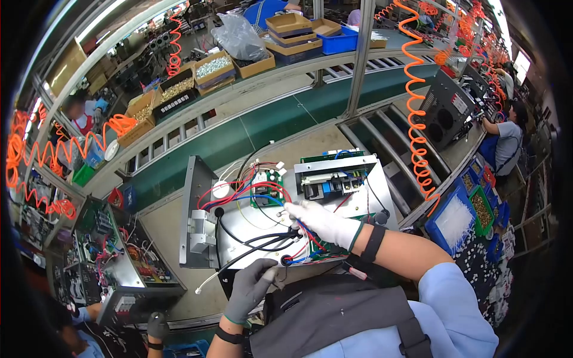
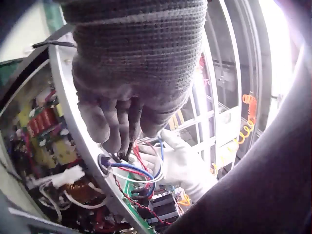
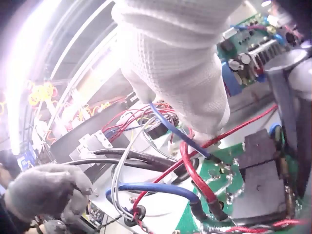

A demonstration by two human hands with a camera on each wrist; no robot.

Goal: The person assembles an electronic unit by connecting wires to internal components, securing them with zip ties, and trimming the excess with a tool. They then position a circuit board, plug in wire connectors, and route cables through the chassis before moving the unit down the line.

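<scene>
An open metal chassis [image 1: 358,209] holds green boards and many wires. My right hand [image 1: 325,224], in a white glove, reaches over its wiring and pinches a blue wire [image 3: 170,127] that runs down to a green circuit board [image 3: 214,173]. The grey-gloved left hand [image 1: 249,291] is at the chassis's near edge, beside the grommet [image 1: 287,260] where red and blue wires pass through. Its fingers are bent in the left wrist view; whether they hold a thin wire is unclear. Black cables [image 1: 262,243] lie between the hands.
Another open chassis [image 1: 128,250] stands at the left, with a person's gloved hand [image 1: 158,326] near it. Rollers [image 1: 397,143] and a coiled orange hose [image 1: 416,119] are at the right. Parts bins [image 1: 480,209] sit at far right, and cartons [image 1: 215,67] line the back shelf.
</scene>
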